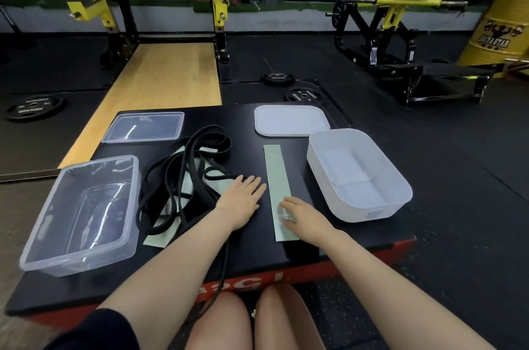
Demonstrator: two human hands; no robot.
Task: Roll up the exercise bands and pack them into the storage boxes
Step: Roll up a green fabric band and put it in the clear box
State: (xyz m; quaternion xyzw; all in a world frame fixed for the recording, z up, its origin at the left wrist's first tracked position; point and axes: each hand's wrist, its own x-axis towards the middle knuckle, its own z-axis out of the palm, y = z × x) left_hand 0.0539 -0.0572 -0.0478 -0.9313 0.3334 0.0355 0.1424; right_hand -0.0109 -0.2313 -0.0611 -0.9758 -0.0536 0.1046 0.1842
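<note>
A pale green flat band (277, 175) lies stretched out straight on the black box top (243, 123), running away from me. My right hand (297, 215) rests on its near end with fingers spread. My left hand (243, 195) lies flat and open on the black surface just left of that band. A tangle of black loop bands (186, 172) lies to the left over more pale green bands (163, 238). An empty clear storage box (83, 215) stands at the left. A white storage box (357, 175) stands at the right, empty.
The clear lid (144, 127) lies at the back left and the white lid (290, 120) at the back right. One black band (223, 269) hangs over the front edge by my knees. Weight plates (303, 95) and gym racks stand on the floor beyond.
</note>
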